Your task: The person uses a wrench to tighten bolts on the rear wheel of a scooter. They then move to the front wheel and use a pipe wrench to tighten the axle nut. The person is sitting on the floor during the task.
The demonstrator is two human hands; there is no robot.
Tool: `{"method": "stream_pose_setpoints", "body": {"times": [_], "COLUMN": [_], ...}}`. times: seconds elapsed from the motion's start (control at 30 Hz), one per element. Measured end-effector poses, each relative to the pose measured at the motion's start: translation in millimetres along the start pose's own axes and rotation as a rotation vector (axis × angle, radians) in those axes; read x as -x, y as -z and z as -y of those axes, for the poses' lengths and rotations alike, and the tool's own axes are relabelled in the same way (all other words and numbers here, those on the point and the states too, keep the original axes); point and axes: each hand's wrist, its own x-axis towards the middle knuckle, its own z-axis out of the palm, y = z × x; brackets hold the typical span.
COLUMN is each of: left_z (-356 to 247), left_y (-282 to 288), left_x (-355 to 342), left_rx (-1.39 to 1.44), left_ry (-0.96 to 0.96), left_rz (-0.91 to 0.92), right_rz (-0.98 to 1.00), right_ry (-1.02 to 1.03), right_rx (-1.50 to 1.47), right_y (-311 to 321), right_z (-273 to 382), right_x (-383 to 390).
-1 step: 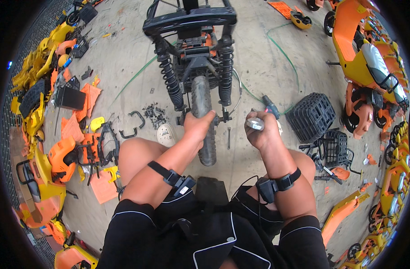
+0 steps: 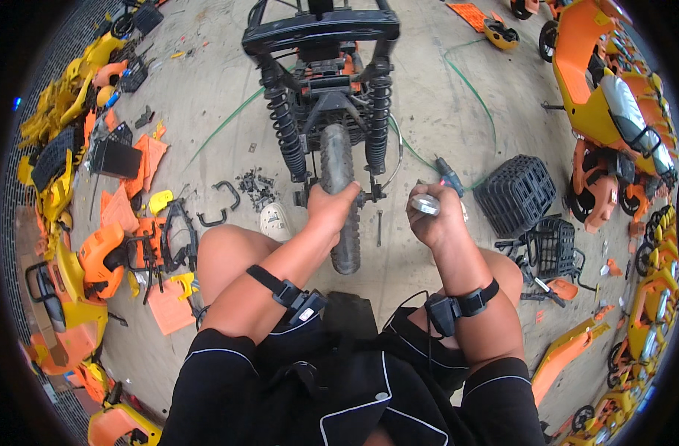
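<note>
A stripped black scooter frame (image 2: pixel 321 31) stands before me, with a coil-spring shock absorber on each side of its dusty rear wheel (image 2: pixel 336 160). My left hand (image 2: pixel 332 204) is wrapped round the wheel's tyre at the near end. Beside the wheel, to its right, my right hand (image 2: pixel 437 212) is closed round a silver metal tool (image 2: pixel 426 204). Only the tool's rounded, shiny end shows; the fingers hide the rest, so its kind cannot be told. A wrench (image 2: pixel 379 228) lies on the floor between the wheel and my right hand.
Beyond my right hand lie a power drill (image 2: pixel 449 175) and a black crate (image 2: pixel 516 195). Small dark parts (image 2: pixel 256 190) are heaped left of the wheel. A green hose (image 2: pixel 477 97) crosses the floor. Yellow and orange scooters (image 2: pixel 592 82) and panels line both sides.
The scooter frame has shifted slightly to the right, its wheel a little too. Both hands keep their grips, and my right hand is almost where it was.
</note>
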Motion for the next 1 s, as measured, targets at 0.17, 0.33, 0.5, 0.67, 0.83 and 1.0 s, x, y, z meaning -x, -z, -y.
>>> {"method": "stream_pose_setpoints", "body": {"times": [0.17, 0.33, 0.5, 0.67, 0.83, 1.0], "left_z": [0, 3, 8, 14, 37, 37], "left_y": [1, 5, 10, 39, 42, 37], "left_x": [4, -3, -12, 5, 36, 50], "left_rx": [-0.092, -0.186, -0.240, -0.029, -0.468, -0.463], "left_ry": [-0.063, -0.106, -0.116, -0.004, 0.002, -0.063], "left_rz": [-0.062, -0.076, 0.013, 0.109, 0.198, 0.091], "right_rz": [-0.007, 0.010, 0.177, 0.208, 0.442, 0.697], "right_ry": [0.007, -0.028, 0.013, 0.247, 0.275, 0.739], "right_rx": [-0.020, 0.122, 0.511, 0.956, 1.402, 2.336], "right_y": [-3, -2, 0, -28, -51, -117], "right_z": [-1, -1, 11, 6, 4, -26], "right_x": [0, -6, 25, 140, 216, 165]}}
